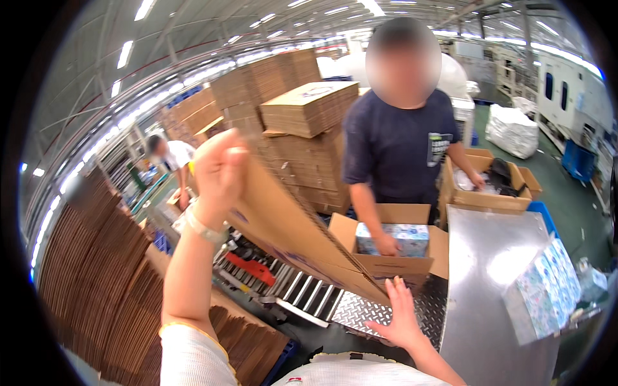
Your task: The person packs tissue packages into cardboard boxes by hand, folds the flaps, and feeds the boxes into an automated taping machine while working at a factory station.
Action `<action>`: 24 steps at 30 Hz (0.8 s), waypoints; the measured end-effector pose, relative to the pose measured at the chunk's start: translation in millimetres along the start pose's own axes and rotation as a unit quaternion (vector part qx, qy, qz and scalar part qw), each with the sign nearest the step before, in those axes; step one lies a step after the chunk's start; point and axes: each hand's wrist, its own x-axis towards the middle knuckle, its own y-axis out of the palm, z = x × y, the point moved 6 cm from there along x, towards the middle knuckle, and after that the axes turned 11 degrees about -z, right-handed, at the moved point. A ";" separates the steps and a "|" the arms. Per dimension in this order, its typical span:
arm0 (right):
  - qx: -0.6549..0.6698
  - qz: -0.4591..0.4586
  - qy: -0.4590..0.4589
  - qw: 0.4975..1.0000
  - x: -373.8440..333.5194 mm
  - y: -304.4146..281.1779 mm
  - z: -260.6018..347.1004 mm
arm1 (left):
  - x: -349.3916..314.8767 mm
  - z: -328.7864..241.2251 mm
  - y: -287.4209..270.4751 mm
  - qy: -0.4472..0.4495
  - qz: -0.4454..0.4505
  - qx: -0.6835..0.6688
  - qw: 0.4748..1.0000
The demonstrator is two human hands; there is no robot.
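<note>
My left hand is raised and closed at the upper end of a flattened cardboard box, which slants down to the right in front of me. At its lower end my right hand has its fingers spread, the fingertips at or close to the cardboard edge. Just beyond stands an open carton with its flaps out. Inside it lies a blue-and-white patterned pack, with the hand of a co-worker on it.
Stacked flat cartons stand at my left, with more piles behind. A roller conveyor and a metal tread plate lie below. At right are a steel table, wrapped patterned packs and an open box.
</note>
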 end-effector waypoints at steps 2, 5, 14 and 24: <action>-0.060 -0.157 -0.042 0.985 9.6 -51.4 3.3 | -55.6 59.1 -16.7 -0.149 -0.129 0.014 0.980; -0.082 -0.196 -0.074 0.974 14.3 -86.4 11.1 | -174.7 127.0 -25.1 -0.326 -0.202 0.050 0.922; -0.188 0.151 0.058 0.969 3.6 12.6 -35.0 | -450.2 36.5 71.4 -0.674 -0.019 0.007 0.739; 0.039 0.392 0.363 0.844 10.2 18.5 -88.1 | -477.6 13.3 39.9 -0.674 -0.014 -0.103 0.732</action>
